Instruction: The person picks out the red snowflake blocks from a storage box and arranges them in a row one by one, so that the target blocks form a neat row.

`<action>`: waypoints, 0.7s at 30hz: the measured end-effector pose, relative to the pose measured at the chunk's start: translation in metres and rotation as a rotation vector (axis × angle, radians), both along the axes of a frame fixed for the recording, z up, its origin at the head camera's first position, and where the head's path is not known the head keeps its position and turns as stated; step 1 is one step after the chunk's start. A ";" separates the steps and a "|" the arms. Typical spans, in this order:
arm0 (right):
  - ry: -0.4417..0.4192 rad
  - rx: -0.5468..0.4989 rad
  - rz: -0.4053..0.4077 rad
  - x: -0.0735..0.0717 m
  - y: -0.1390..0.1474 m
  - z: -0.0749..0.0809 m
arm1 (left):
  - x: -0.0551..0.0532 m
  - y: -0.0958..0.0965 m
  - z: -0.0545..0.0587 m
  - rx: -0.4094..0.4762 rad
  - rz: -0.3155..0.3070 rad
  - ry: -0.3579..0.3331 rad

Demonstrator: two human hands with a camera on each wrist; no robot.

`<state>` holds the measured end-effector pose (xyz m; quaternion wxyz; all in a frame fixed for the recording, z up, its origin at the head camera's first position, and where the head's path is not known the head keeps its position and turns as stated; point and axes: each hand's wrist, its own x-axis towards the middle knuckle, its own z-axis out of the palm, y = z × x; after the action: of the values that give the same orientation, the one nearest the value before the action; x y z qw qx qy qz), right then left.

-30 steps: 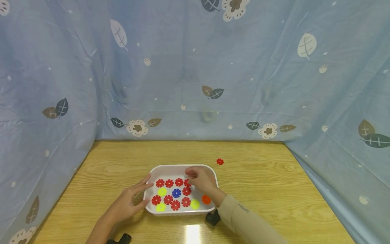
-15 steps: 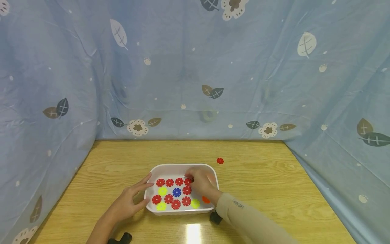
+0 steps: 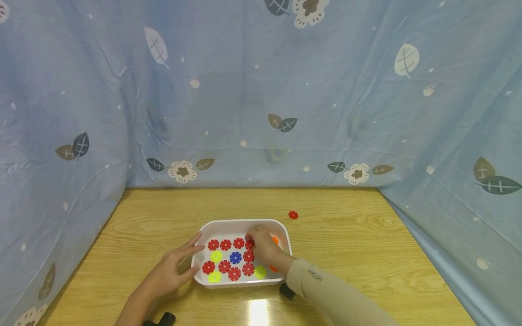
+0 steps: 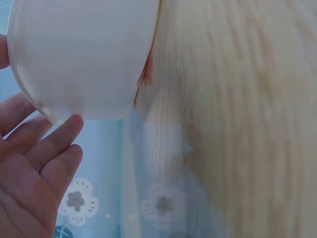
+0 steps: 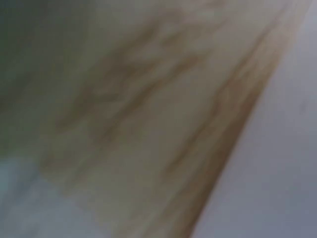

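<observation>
Apparently the step was handling red discs (image 3: 238, 243) inside the white tray (image 3: 228, 228), the left hand (image 3: 173, 267) spread loosely against the tray's left end, the right hand (image 3: 265, 246) bent over its right half, any hold hidden, and the next move seemed to need a steady tray.

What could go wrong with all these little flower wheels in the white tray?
The right hand is right over closely set red pieces, so its grip might nudge some. The left hand is at the left end of the white tray, so a bump might slide it. The lone red piece on the table might get forgotten.
</observation>
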<state>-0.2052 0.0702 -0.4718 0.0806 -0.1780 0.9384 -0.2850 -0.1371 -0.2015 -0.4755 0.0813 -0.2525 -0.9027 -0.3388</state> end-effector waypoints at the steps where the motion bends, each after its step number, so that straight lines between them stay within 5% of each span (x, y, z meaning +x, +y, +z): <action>1: -0.007 0.008 0.000 0.000 0.000 0.000 | 0.000 0.000 0.000 0.000 0.001 -0.001; 15: -0.031 0.026 0.010 0.004 0.000 0.001 | 0.000 0.000 -0.002 0.002 0.002 -0.004; 21: 0.039 0.027 0.030 0.004 0.002 0.001 | 0.000 0.000 -0.002 -0.003 0.008 -0.015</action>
<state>-0.2013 0.0721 -0.4706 0.0692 -0.1966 0.9407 -0.2676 -0.1374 -0.2017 -0.4776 0.0755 -0.2466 -0.9048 -0.3388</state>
